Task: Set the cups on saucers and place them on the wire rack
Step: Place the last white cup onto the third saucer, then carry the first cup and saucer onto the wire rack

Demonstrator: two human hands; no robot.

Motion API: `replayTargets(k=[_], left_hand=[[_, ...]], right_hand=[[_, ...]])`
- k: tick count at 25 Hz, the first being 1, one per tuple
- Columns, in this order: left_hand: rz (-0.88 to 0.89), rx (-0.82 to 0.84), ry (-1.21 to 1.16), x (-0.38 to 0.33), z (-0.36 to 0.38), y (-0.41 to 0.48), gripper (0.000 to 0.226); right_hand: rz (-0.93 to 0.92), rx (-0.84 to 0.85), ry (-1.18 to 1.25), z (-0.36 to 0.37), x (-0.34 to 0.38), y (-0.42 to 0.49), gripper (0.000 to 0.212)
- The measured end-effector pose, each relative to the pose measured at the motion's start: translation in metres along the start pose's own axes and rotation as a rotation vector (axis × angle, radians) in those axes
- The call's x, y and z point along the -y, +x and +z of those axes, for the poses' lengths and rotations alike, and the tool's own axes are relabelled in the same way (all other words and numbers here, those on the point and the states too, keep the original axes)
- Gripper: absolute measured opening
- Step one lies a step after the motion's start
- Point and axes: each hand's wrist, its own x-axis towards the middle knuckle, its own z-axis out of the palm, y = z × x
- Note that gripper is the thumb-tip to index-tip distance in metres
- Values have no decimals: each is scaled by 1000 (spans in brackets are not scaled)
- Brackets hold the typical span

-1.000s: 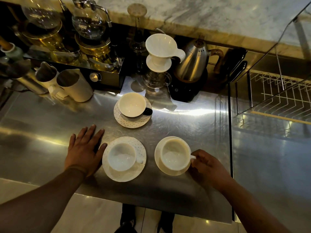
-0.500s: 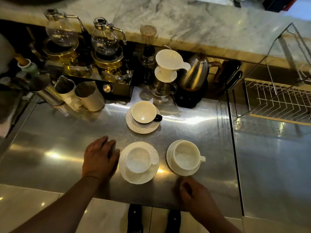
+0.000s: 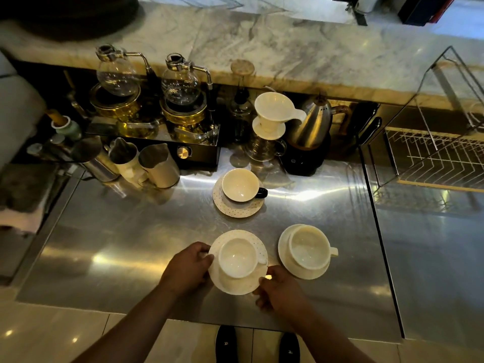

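Three white cups stand on saucers on the steel counter. The near one is a white cup [image 3: 237,257] on a dotted saucer [image 3: 237,285]. My left hand [image 3: 187,268] grips that saucer's left rim and my right hand [image 3: 279,289] grips its lower right rim. To the right stands a larger cup [image 3: 309,248] on a plain saucer [image 3: 284,254], untouched. Farther back sits a cup with a black handle [image 3: 241,184] on a dotted saucer [image 3: 235,209]. The wire rack [image 3: 440,158] is at the far right, with nothing on it.
Syphon brewers [image 3: 180,87], milk pitchers [image 3: 157,166], a white dripper on a glass server [image 3: 272,113] and a steel kettle [image 3: 311,124] line the back of the counter [image 3: 131,231]. A marble ledge [image 3: 288,48] runs above them. A glass panel stands beside the rack.
My left hand slid right onto the near saucer's left rim. My right hand left the larger cup's handle and came to the near saucer's lower right rim.
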Motion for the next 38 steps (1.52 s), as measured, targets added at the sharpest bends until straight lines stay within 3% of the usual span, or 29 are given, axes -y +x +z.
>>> replayTargets(k=[4, 8, 15, 27, 38], left_hand=[[-4, 43, -63, -1, -9, -2, 2], [5, 56, -83, -5, -17, -13, 8], [42, -11, -223, -19, -51, -44, 8], [261, 3, -296, -134, -106, -76, 5], [361, 70, -279, -259, -77, -108, 8]], right_hand=[[0, -45, -24, 7, 12, -6, 8], [-12, -58, -97, 11, 17, -10, 8], [-105, -34, -100, 0, 43, -43, 10], [-266, -223, 77, -67, 114, -125, 12], [-334, -345, 195, -179, 110, -154, 16]])
